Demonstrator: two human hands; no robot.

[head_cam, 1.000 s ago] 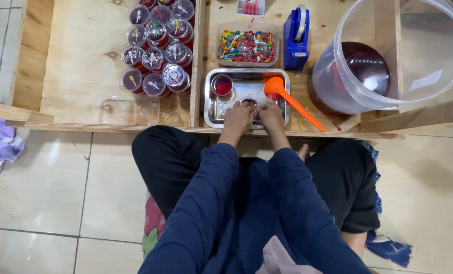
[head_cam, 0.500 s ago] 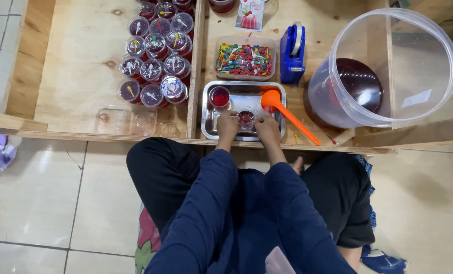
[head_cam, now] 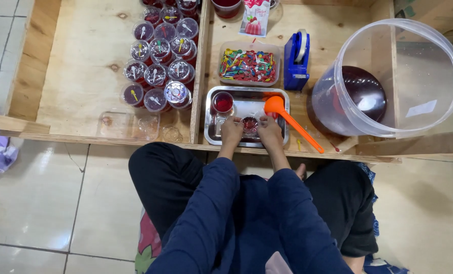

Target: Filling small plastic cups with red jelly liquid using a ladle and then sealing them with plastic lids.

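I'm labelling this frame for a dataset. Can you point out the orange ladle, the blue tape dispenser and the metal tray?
orange ladle (head_cam: 276, 105), head view, on its bowl.
blue tape dispenser (head_cam: 296, 71), head view, on its body.
metal tray (head_cam: 247, 90), head view, on its far rim.

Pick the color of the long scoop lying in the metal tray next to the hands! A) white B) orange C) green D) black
B: the scoop in the metal tray has an orange bowl and a long orange handle that slants out over the tray's edge, right beside the right hand.
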